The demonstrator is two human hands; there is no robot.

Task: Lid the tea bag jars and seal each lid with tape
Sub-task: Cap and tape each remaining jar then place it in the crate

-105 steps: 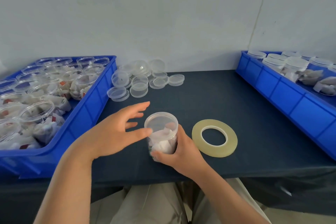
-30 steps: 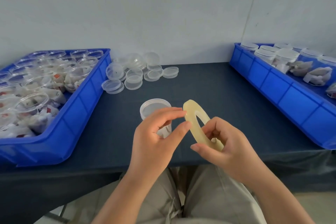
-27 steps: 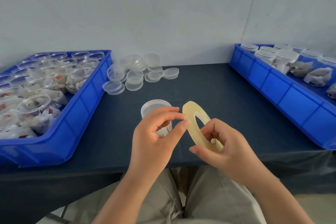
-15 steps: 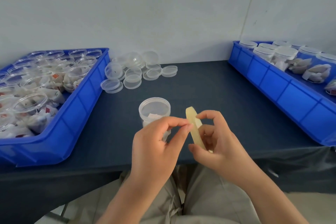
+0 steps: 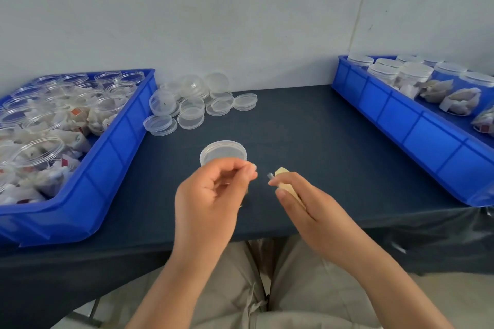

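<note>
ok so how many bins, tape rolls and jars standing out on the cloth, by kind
bins: 2
tape roll: 1
jar on the cloth, lidded: 1
total: 4

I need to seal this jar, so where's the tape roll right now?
In the head view, just right of centre, the tape roll is held edge-on in the right hand, over the table near its front edge, right of the lidded jar.
</note>
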